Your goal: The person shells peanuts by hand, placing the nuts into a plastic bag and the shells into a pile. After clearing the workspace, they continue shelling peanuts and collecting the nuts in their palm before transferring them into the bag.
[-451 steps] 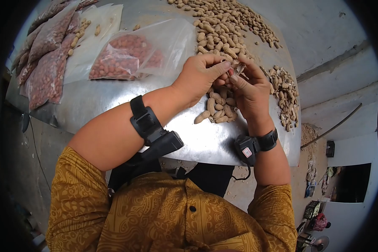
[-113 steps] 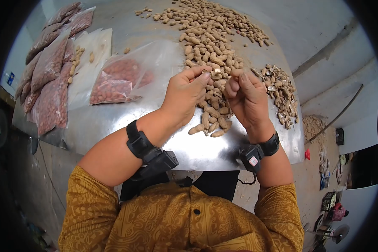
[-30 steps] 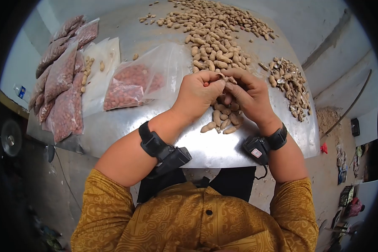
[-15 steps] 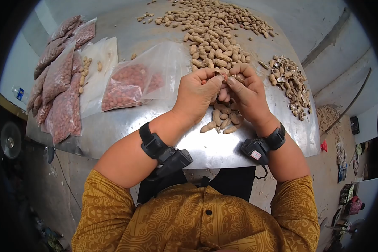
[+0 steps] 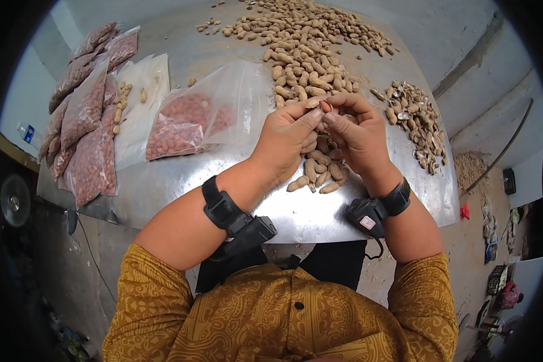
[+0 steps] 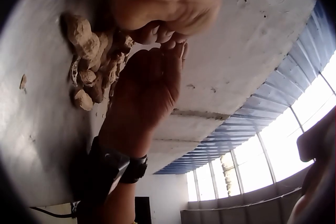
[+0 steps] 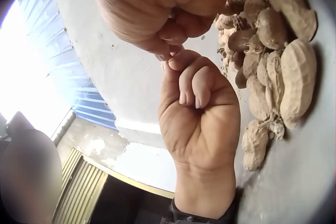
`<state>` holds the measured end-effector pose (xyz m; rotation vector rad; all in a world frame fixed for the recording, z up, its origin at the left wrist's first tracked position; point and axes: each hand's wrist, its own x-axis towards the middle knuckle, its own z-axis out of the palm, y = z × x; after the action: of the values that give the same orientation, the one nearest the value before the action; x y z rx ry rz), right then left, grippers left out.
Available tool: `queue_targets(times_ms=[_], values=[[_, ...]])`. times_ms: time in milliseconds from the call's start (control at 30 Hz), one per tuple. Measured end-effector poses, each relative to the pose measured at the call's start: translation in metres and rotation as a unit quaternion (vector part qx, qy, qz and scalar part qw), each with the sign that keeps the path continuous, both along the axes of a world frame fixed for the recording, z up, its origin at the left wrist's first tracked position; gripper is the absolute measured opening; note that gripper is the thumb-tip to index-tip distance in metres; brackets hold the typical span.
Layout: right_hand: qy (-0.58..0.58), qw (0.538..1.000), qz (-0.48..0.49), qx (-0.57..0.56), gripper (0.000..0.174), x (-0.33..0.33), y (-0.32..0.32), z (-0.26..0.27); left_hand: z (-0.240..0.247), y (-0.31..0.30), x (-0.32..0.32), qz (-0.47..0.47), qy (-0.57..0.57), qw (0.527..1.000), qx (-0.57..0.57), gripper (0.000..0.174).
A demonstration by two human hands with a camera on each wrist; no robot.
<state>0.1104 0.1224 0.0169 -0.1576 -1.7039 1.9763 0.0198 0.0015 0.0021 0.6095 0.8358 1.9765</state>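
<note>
Over the near end of a heap of unshelled peanuts (image 5: 312,75), both hands meet at their fingertips. My left hand (image 5: 286,137) pinches a pale piece of peanut shell (image 5: 312,104) between thumb and index finger. Right beside it, my right hand (image 5: 362,136) pinches a reddish peanut kernel (image 5: 326,107) with thumb and forefinger. In the right wrist view the left hand (image 7: 202,103) has its other fingers curled toward the palm. The wrist views hide the shell and kernel behind fingers. Several loose peanuts (image 7: 299,82) lie on the metal table just below the hands.
A clear bag of red kernels (image 5: 184,123) lies open on the metal table (image 5: 229,175), left of the hands. Filled bags (image 5: 90,130) are stacked farther left, beside flat empty bags (image 5: 142,114). Broken shells (image 5: 416,120) form a pile at the right.
The hands were apart some seconds ago and are now together. Over the last second the fingertips shifted slightly, and the shell piece and red kernel now show side by side between them.
</note>
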Motion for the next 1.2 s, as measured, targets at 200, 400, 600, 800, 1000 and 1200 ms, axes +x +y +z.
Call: queue_targets(times_ms=[200, 400, 600, 800, 1000, 1200], values=[[0.021, 0.958, -0.107, 0.266, 0.016, 0.003, -0.006, 0.007, 0.000, 0.000, -0.002, -0.042, -0.092, 0.995, -0.005, 0.014], [0.080, 0.886, -0.128, 0.439, 0.021, 0.002, -0.002, 0.006, -0.003, 0.000, -0.005, -0.063, -0.175, 0.983, -0.005, 0.015], [0.084, 0.877, -0.095, 0.464, 0.020, 0.003, -0.003, 0.009, -0.008, 0.001, -0.008, -0.074, -0.222, 0.972, 0.003, 0.017], [0.078, 0.891, -0.113, 0.433, 0.019, 0.001, -0.006, 0.009, -0.006, 0.001, -0.008, -0.080, -0.206, 0.975, -0.009, 0.017], [-0.011, 0.934, -0.170, 0.315, 0.015, 0.001, 0.002, 0.001, -0.007, 0.001, -0.008, -0.125, -0.180, 0.976, -0.012, 0.023], [-0.014, 0.978, -0.176, 0.111, 0.013, 0.000, 0.033, -0.001, -0.005, -0.001, -0.008, -0.108, -0.144, 0.983, -0.027, 0.030]])
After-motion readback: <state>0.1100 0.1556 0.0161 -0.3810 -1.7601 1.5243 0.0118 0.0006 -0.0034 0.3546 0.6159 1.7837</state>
